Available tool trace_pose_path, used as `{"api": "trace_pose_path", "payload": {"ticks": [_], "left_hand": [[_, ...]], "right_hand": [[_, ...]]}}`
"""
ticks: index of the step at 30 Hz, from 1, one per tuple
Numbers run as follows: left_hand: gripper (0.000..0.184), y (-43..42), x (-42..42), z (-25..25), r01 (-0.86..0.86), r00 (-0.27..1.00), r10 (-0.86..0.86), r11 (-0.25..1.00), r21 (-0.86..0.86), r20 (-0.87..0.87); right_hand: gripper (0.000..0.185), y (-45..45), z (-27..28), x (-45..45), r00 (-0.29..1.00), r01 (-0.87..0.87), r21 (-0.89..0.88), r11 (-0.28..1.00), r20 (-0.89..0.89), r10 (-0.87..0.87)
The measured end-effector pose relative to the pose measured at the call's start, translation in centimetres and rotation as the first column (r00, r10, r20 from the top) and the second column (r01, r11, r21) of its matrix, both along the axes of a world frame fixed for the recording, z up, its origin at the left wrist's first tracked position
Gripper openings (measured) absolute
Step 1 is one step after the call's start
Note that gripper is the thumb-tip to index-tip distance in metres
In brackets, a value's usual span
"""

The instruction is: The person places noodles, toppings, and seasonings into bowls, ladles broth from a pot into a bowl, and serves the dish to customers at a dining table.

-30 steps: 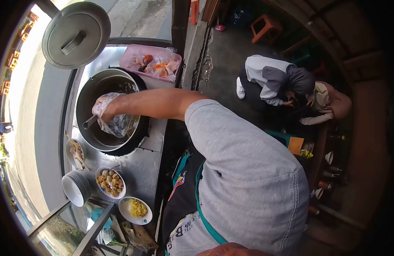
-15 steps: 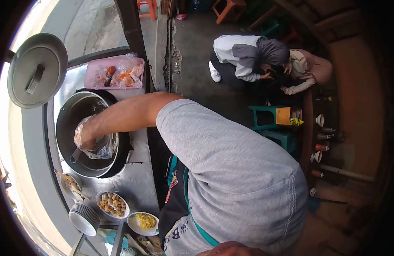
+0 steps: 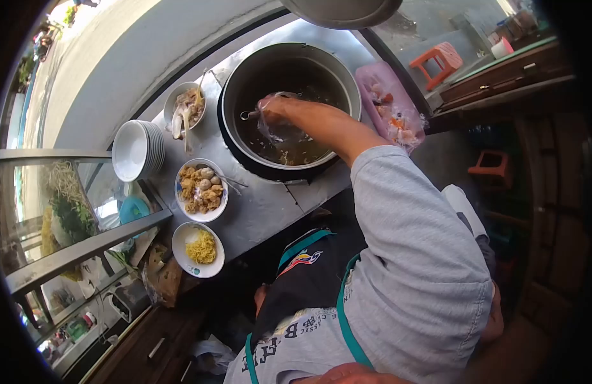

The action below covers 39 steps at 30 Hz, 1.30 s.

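My right hand [image 3: 275, 110] reaches into a large dark pot [image 3: 230, 137] of broth, with clear plastic [image 3: 275, 131] around it. Its fingers are closed on a metal handle [image 3: 248, 116] whose curled end sticks out. What lies at the handle's lower end is hidden. A small patch of skin beside the black apron [image 3: 294, 281] seems to be my left hand [image 3: 261, 296]; its fingers do not show. Left of the pot stands a bowl of bony meat pieces [image 3: 188, 110]. Below it are a bowl of meatballs and fried pieces [image 3: 202, 191] and one of yellow noodles [image 3: 201, 248].
Stacked white bowls [image 3: 134, 152] stand near the glass case [image 3: 84, 217]. A pink tray [image 3: 373, 80] with plastic-wrapped food lies right of the pot, and a metal lid [image 3: 344, 11] is above. An orange stool [image 3: 438, 63] stands beyond; a person's pale clothing [image 3: 463, 208] shows behind my arm.
The view has swung, so the pot and bowls appear farther right and higher. My right hand remains in the pot with the plastic and handle. A patch of skin now shows by the apron.
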<state>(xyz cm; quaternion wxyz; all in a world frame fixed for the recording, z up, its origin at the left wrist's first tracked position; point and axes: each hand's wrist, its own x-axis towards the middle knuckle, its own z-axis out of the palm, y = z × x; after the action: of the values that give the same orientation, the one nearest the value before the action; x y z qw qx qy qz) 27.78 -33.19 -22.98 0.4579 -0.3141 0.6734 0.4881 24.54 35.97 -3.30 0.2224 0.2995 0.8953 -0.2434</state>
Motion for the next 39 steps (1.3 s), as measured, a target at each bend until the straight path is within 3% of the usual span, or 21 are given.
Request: {"api": "trace_pose_path", "payload": {"ticks": [3,7,10,14,16,17,22,24,26,28,31,32,33,34,35,36,37,39], "left_hand": [[0.024,-0.9,4.5,-2.4,-0.04,0.998,0.043,0.997,0.068,-0.037],[0.024,-2.1,7.7,-5.4,-0.059,0.991,0.071,0.993,0.101,-0.116],[0.023,-2.7,7.6,-5.1,0.008,0.997,-0.005,0.999,0.032,-0.076],[0.021,0.0,4.5,0.5,0.248,0.961,-0.259,0.962,-0.113,-0.1],[0.02,1.9,3.6,3.3,0.178,0.979,-0.19,0.974,-0.143,-0.075],[0.02,2.8,3.1,4.0,0.031,0.999,-0.033,0.991,-0.133,-0.013],[0.02,3.7,3.8,5.1,0.002,1.0,-0.005,0.991,-0.137,-0.021],[0.019,4.1,4.1,4.8,0.03,0.999,-0.034,0.992,-0.12,-0.03],[0.019,2.3,4.7,2.3,0.292,0.94,-0.309,0.948,-0.129,-0.146],[0.019,1.7,4.6,2.0,0.363,0.914,-0.381,0.921,-0.141,-0.135],[0.019,4.6,3.1,3.2,0.233,0.972,-0.234,0.966,-0.117,0.004],[0.019,5.2,2.7,3.4,0.216,0.976,-0.215,0.97,-0.113,0.022],[0.019,5.7,2.2,3.7,0.201,0.98,-0.198,0.974,-0.109,0.037],[0.019,6.3,1.7,3.7,0.196,0.981,-0.193,0.974,-0.114,0.034],[0.019,6.8,1.2,3.7,0.193,0.981,-0.191,0.974,-0.119,0.03],[0.019,6.9,0.8,3.7,0.193,0.981,-0.191,0.973,-0.124,0.028],[0.02,6.9,0.5,3.9,0.191,0.982,-0.19,0.974,-0.123,0.019],[0.02,7.0,0.3,4.1,0.183,0.983,-0.184,0.976,-0.115,0.004]], "right_hand": [[0.033,0.4,-0.7,-2.2,0.993,-0.096,0.059,0.994,0.081,0.091],[0.011,5.4,-3.0,0.7,0.963,-0.085,0.014,0.996,-0.256,0.085],[0.009,8.7,-2.2,3.9,0.924,-0.027,0.044,0.999,-0.38,0.042],[0.012,7.3,-1.8,3.5,0.954,-0.039,0.15,0.988,-0.29,0.081],[0.017,5.9,-4.3,2.6,0.935,-0.021,0.117,0.993,-0.348,0.06],[0.02,5.1,-5.6,2.1,0.92,-0.016,0.096,0.995,-0.389,0.052],[0.013,3.4,-7.6,0.8,0.935,-0.057,0.009,0.998,-0.35,0.056],[0.016,5.0,-8.0,1.9,0.902,-0.118,-0.066,0.991,-0.425,0.079],[0.013,5.5,-5.0,4.1,0.83,-0.115,-0.179,0.977,-0.558,-0.004],[0.011,6.0,-1.2,6.7,0.697,-0.144,-0.306,0.941,-0.707,-0.123],[0.009,7.7,0.1,9.4,0.693,-0.135,-0.19,0.972,-0.719,-0.044],[0.009,7.5,-0.5,9.2,0.625,-0.055,-0.657,0.752,-0.61,-0.487],[0.01,7.4,-1.6,8.8,0.522,-0.036,-0.947,0.319,-0.29,-0.802],[0.01,7.4,-2.9,8.4,0.419,-0.085,-0.977,-0.197,0.144,-0.896],[0.009,7.3,-5.6,8.3,0.526,-0.039,-0.998,-0.048,0.02,-0.85],[0.008,5.0,-3.1,8.7,0.678,-0.004,-0.696,0.718,-0.53,-0.509],[0.019,2.0,0.1,9.5,0.778,-0.119,0.074,0.99,-0.613,0.139],[0.02,1.1,0.3,11.4,0.77,-0.09,-0.197,0.976,-0.636,-0.058]]}}
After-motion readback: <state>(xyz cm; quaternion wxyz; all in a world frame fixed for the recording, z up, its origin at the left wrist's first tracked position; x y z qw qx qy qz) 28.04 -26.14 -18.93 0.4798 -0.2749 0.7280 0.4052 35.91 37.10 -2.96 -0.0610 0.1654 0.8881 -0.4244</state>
